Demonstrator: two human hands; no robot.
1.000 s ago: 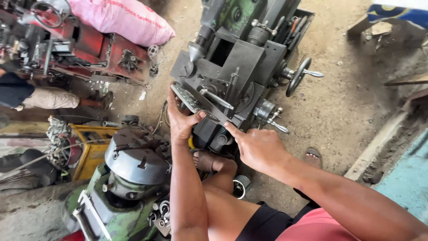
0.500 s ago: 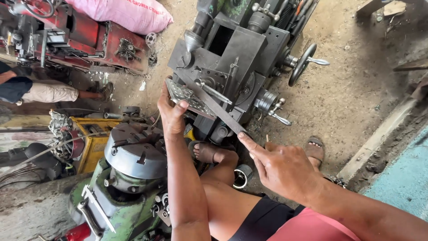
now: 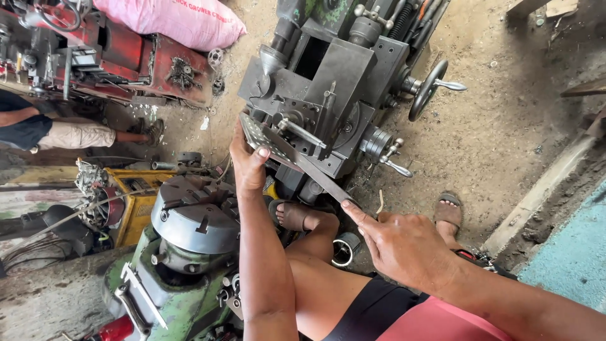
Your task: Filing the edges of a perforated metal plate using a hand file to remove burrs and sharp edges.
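**Both hands on a flat metal strip at the lathe carriage**

You sit low beside a grey lathe carriage [image 3: 328,95], holding a long flat metal strip [image 3: 303,165] against its side. Your left hand [image 3: 248,165] is curled around the strip's upper end, thumb over the front and fingers wrapped behind, where a perforated plate [image 3: 262,140] sits just beside the carriage. Your right hand [image 3: 404,243] is mostly open, its forefinger stretched out and touching the strip's lower end; whether the thumb pinches the metal from beneath cannot be told. The strip runs on a slant from upper left to lower right, lying across the carriage's lower front, under a short lever [image 3: 302,134] and near a small crank handle [image 3: 391,163]. A larger handwheel [image 3: 428,89] juts from the carriage's right side. Your sandalled feet [image 3: 448,211] rest on the dirt floor [image 3: 505,126], one tucked beneath the machine. At your left stands a green machine with a round grey chuck [image 3: 196,218], close to your left forearm. Farther off lie a red machine [image 3: 113,57], a pink sack [image 3: 183,22] and another person's leg [image 3: 82,136].
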